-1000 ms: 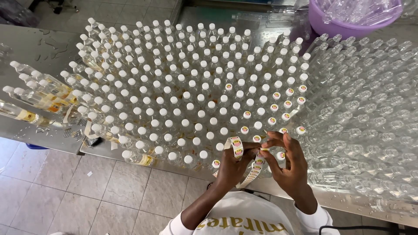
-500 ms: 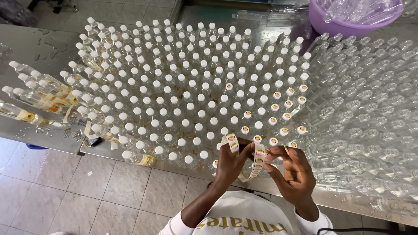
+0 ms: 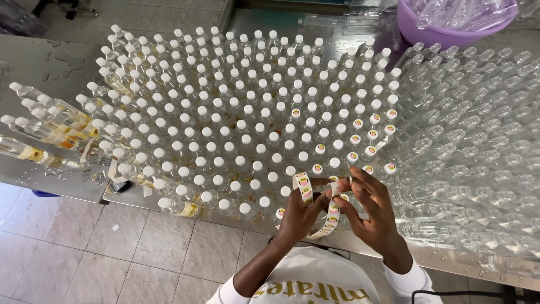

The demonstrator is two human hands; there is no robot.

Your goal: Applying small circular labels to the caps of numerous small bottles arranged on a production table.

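Since half a second ago my right hand [image 3: 371, 211] has drawn in beside the left | left hand [image 3: 301, 217] pinches the sticker strip [image 3: 315, 211], loop hanging at the table edge | right fingertips close on one sticker, peeling | white-capped bottles [image 3: 236, 129] packed upright so caps face me; nearest rows already stickered.

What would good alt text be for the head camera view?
Two hands, left hand and right hand, hold a strip of round stickers over a steel table packed with white-capped bottles. Uncapped clear bottles stand at right, a purple tub beyond.
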